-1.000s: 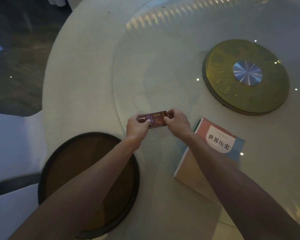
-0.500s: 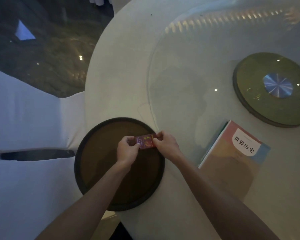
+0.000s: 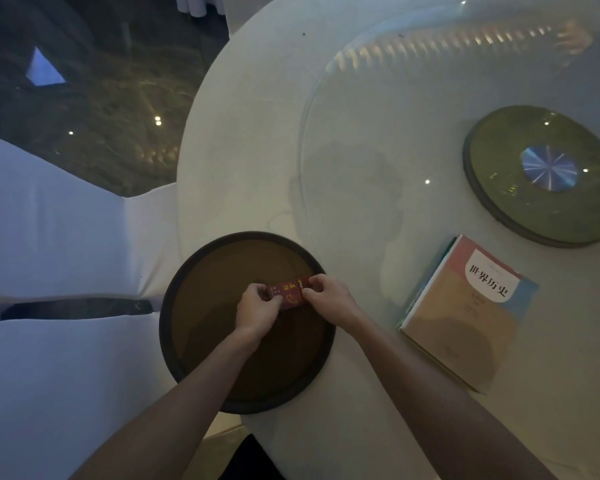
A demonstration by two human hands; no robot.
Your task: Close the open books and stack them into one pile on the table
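A small dark-red book [image 3: 290, 293] with gold lettering is held closed between both hands, just above the round brown tray [image 3: 201, 341]. My left hand [image 3: 257, 308] pinches its left end and my right hand [image 3: 329, 296] pinches its right end. To the right, a larger closed book [image 3: 465, 310] with a pink, tan and blue cover and black Chinese characters lies flat on the round white table [image 3: 257, 133].
A glass turntable [image 3: 378, 161] covers the table's middle, with a round green-gold base [image 3: 499, 174] under it at the right. White-covered chairs [image 3: 49, 237] stand at the left. The dark patterned floor [image 3: 101, 98] lies beyond.
Both hands carried the small red book from above the glass turntable to over the brown tray. The view swung left, so the large book now sits farther right.
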